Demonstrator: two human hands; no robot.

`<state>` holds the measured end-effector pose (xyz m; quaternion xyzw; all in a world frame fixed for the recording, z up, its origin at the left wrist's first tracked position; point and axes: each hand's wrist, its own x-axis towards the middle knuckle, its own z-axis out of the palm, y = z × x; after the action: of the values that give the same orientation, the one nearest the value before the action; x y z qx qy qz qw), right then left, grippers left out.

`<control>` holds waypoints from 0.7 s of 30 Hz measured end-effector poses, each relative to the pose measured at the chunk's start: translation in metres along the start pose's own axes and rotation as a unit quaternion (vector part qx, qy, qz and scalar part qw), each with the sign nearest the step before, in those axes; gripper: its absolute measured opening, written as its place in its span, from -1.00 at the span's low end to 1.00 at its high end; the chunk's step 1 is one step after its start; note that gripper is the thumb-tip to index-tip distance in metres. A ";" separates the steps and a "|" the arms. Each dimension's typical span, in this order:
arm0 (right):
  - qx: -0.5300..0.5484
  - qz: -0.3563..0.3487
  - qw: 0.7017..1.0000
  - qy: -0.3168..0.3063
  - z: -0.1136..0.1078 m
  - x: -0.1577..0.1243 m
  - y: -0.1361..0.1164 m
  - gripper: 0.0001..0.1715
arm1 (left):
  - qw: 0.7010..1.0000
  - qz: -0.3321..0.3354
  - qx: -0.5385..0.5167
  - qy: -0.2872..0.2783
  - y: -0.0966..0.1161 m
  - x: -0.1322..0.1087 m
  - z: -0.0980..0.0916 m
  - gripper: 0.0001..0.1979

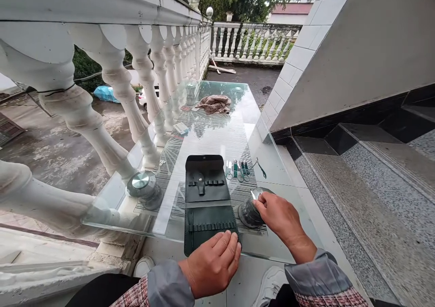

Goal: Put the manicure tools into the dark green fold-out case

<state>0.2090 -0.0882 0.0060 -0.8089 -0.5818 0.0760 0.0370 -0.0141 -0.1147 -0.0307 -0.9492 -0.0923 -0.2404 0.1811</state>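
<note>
Dark-green leather tool case (208, 196) lies unfolded on a clear glass table (217, 137), just beyond the left hand (217, 261), whose fingers press together at its near right corner; whether they pinch leather cannot be told. Ahead and left of the right hand (280, 216), its thumb and forefinger curled, any hold unclear, rest green-handled metal grooming tools (240, 168).

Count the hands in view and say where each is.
2. The left hand is at the near right corner of the open dark case; the right hand is beside the near right table leg. No others show.
</note>
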 end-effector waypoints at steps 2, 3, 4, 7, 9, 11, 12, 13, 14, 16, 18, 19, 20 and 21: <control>0.001 -0.002 1.000 0.004 0.001 0.000 0.000 -0.69 | 1.000 0.002 0.002 -0.009 0.000 -0.001 0.000 -0.69; 0.003 -0.004 1.000 0.006 0.001 0.000 0.001 -0.69 | 1.000 0.001 0.002 -0.009 0.001 -0.001 0.000 -0.69; 0.005 -0.006 1.000 0.008 0.002 0.000 0.001 -0.70 | 1.000 0.000 0.001 -0.009 0.001 -0.001 0.000 -0.69; 0.012 -0.009 1.000 0.013 0.003 0.000 0.003 -0.71 | 1.000 0.001 0.003 -0.017 0.001 -0.002 0.001 -0.69; 0.018 -0.013 1.000 0.017 0.004 0.000 0.003 -0.72 | 1.000 0.004 0.005 -0.025 0.002 -0.002 0.001 -0.68; 0.026 -0.014 0.999 0.017 0.003 0.000 0.004 -0.72 | 1.000 0.002 0.002 -0.022 0.001 -0.002 0.002 -0.68; 0.031 -0.013 0.999 0.016 0.003 0.000 0.005 -0.72 | 1.000 0.000 0.000 -0.019 0.001 -0.002 0.001 -0.68; 0.038 -0.010 0.999 0.014 0.003 0.000 0.006 -0.72 | 1.000 -0.002 -0.001 -0.015 0.001 -0.001 0.001 -0.69; 0.046 -0.006 0.999 0.012 0.002 0.000 0.007 -0.72 | 1.000 -0.003 -0.003 -0.012 0.001 -0.001 0.001 -0.69; 0.072 -0.002 0.997 0.010 0.002 0.001 0.010 -0.72 | 1.000 -0.003 -0.005 -0.007 0.001 0.000 0.000 -0.69; 0.111 0.002 0.994 0.007 0.001 0.003 0.013 -0.71 | 1.000 -0.005 -0.007 -0.005 0.001 0.000 -0.001 -0.69; 0.134 0.004 0.991 0.005 0.001 0.004 0.015 -0.70 | 1.000 -0.006 -0.007 -0.007 0.001 0.000 -0.001 -0.69; 0.155 0.005 0.988 0.003 0.001 0.004 0.016 -0.69 | 1.000 -0.005 -0.006 -0.011 0.001 -0.001 -0.001 -0.69; 0.173 0.007 0.985 0.000 0.001 0.005 0.017 -0.68 | 1.000 -0.002 -0.004 -0.017 0.001 -0.001 -0.001 -0.69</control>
<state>0.2262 -0.0889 0.0025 -0.7943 -0.5543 0.1762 0.1757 -0.0150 -0.1161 -0.0306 -0.9535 -0.0964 -0.2253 0.1757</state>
